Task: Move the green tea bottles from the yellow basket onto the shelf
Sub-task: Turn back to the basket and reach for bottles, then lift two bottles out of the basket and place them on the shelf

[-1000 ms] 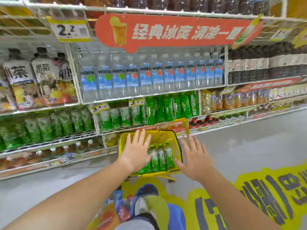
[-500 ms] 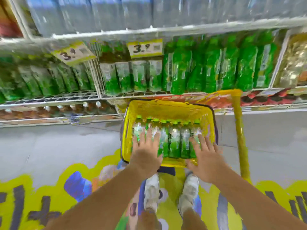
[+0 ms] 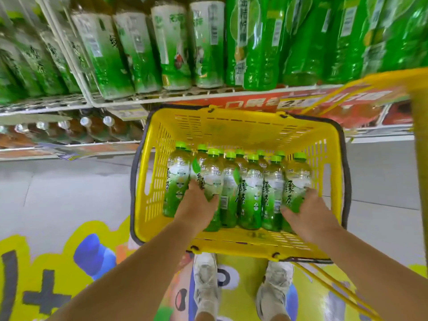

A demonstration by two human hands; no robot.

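Head camera view, looking steeply down into a yellow basket [image 3: 151, 181], with a person's two bare forearms reaching into it. A dozen or so green tea bottles [image 3: 251, 191] lie packed side by side in the basket, their green caps pointing away from the hands.

The left hand [image 3: 196, 205] curls round the second bottle from the left [image 3: 212, 179], thumb on one side and fingers on the other. The right hand [image 3: 306, 213] grips the rightmost bottle [image 3: 297, 179] the same way, low on its body. Three top bottles lie untouched between the two hands, and one more lies just outside the left hand.

A second ago both hands hovered open above the basket. Half a second ago they lay flat on the bottles with fingers spread. Now the fingers have closed, so each hand holds one bottle. The camera has also dropped much closer. Neither held bottle looks lifted yet, since both sit level with their neighbours.

For the task, this suggests the reach is over and the grip is made, so the first pair seems ready to come out. The unloading looks to be only beginning.

The shelf [image 3: 208, 95] runs just beyond the fingertips, past the far rim of the basket. Matching shelved tea bottles [image 3: 129, 54] stand on it in white wire lanes, up and to the left of the left hand. A pair of white shoes [image 3: 205, 279] shows below the wrists, on a bright floor sticker [image 3: 58, 262].
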